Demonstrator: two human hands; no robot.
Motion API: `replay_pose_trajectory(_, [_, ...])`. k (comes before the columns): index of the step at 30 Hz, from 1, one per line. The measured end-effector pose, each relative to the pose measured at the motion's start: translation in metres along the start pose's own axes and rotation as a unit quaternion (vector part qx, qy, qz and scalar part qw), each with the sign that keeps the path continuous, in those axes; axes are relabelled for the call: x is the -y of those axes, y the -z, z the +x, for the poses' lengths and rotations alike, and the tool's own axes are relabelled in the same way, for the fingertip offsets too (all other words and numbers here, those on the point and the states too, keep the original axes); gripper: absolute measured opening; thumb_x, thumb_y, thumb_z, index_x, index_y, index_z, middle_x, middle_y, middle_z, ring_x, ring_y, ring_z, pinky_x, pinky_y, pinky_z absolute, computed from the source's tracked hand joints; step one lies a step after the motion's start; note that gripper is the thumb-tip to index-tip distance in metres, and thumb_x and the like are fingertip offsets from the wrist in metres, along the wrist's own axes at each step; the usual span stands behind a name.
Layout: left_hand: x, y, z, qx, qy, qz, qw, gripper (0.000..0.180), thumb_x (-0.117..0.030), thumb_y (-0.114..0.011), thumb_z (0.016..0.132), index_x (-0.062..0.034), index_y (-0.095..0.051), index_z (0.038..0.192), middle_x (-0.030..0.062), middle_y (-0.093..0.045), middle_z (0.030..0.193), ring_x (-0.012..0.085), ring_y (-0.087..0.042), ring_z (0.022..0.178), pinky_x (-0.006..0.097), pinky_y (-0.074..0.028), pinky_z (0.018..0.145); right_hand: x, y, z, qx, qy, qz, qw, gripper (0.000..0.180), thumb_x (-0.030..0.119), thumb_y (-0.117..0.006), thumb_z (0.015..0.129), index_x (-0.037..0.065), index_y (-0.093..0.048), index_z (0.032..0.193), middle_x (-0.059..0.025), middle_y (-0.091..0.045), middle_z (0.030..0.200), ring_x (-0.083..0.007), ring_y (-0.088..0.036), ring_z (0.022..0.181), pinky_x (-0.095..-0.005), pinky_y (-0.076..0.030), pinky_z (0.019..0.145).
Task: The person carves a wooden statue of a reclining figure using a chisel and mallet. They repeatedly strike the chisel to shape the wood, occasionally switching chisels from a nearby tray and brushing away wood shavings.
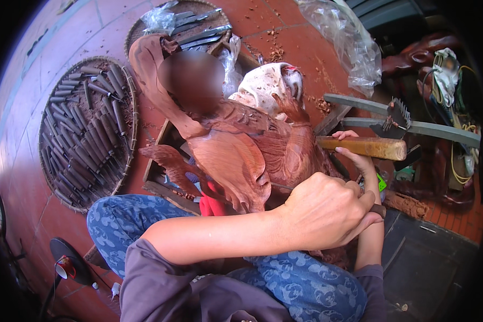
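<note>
A: Carving (236,155)? Where is it?
B: Reddish wood figure, propped upright-ish against the person's knees on the tiled floor (59,48), resting in a low wooden frame (163,190). Long axis runs from the lower middle up toward the far-left corner of the floor.
A: Left hand (324,212)?
B: Crosses in front, fingers curled tight around a chisel (378,210); only the handle end shows past the fist. The blade seems to point left into the carving's lower right side, but the tip is hidden.
A: Right hand (359,155)?
B: Just behind it, fingers clamped on a mallet (362,146). Handle lies about level, head end out to the right.
A: Which hand is nearer?
B: Left. It sits almost against the carving; the mallet is above and right of the chisel end.
A: Anything else?
B: Round tray (129,96) full of chisels at the left edge of the floor, a second one beyond.
</note>
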State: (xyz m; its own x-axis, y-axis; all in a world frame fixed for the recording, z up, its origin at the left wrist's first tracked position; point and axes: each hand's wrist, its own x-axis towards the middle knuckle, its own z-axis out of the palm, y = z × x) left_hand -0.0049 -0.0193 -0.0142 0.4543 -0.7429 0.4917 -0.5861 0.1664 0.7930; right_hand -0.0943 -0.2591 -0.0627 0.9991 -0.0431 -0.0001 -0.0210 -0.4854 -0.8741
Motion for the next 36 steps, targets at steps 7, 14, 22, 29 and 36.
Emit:
replay_pose_trajectory(7, [0.001, 0.0, -0.001, -0.003, 0.006, 0.003, 1.0, 0.031, -0.04, -0.06, 0.092, -0.0097, -0.065, 0.091, 0.007, -0.057, 0.063, 0.0267, -0.06, 0.05, 0.039, -0.048, 0.042, -0.004, 0.006, 0.008, -0.022, -0.124, 0.129, 0.984, 0.031, 0.002, -0.071, 0.083, 0.01, -0.052, 0.107, -0.0051, -0.054, 0.122, -0.015, -0.049, 0.115, -0.0313, -0.041, 0.101])
replay_pose_trajectory(14, [0.002, 0.002, -0.002, 0.002, 0.009, -0.002, 1.0, 0.031, -0.04, -0.059, 0.092, -0.0095, -0.065, 0.09, 0.0075, -0.056, 0.061, 0.0272, -0.06, 0.049, 0.039, -0.048, 0.042, 0.003, 0.002, 0.007, -0.033, -0.124, 0.126, 0.984, 0.031, 0.002, -0.071, 0.083, 0.01, -0.052, 0.106, -0.0047, -0.054, 0.121, -0.0144, -0.049, 0.115, -0.0303, -0.041, 0.1])
replay_pose_trajectory(22, [0.003, 0.0, -0.001, 0.0, 0.015, 0.012, 1.0, 0.031, -0.039, -0.059, 0.092, -0.009, -0.063, 0.086, 0.0077, -0.056, 0.061, 0.0269, -0.06, 0.049, 0.038, -0.047, 0.042, -0.001, 0.004, 0.01, -0.017, -0.102, 0.085, 0.991, 0.028, 0.004, -0.068, 0.083, 0.008, -0.054, 0.107, -0.0075, -0.054, 0.121, -0.0168, -0.05, 0.116, -0.0326, -0.04, 0.103])
replay_pose_trajectory(29, [0.002, -0.001, 0.001, -0.026, 0.044, 0.033, 0.998, 0.032, -0.039, -0.06, 0.091, -0.0087, -0.064, 0.085, 0.0078, -0.057, 0.063, 0.0264, -0.061, 0.05, 0.038, -0.046, 0.043, -0.006, -0.003, 0.004, -0.008, -0.039, 0.074, 0.996, 0.034, 0.011, -0.053, 0.085, 0.003, -0.06, 0.117, -0.0183, -0.049, 0.13, -0.0309, -0.048, 0.123, -0.0436, -0.037, 0.109])
replay_pose_trajectory(36, [0.002, -0.002, 0.007, -0.066, 0.054, 0.036, 0.996, 0.029, -0.037, -0.062, 0.091, -0.0086, -0.065, 0.09, 0.007, -0.055, 0.064, 0.0245, -0.062, 0.054, 0.036, -0.046, 0.044, 0.017, -0.01, 0.012, -0.059, -0.117, 0.195, 0.972, 0.026, -0.006, -0.064, 0.083, 0.005, -0.053, 0.104, -0.0079, -0.054, 0.115, -0.0171, -0.051, 0.11, -0.0314, -0.04, 0.101])
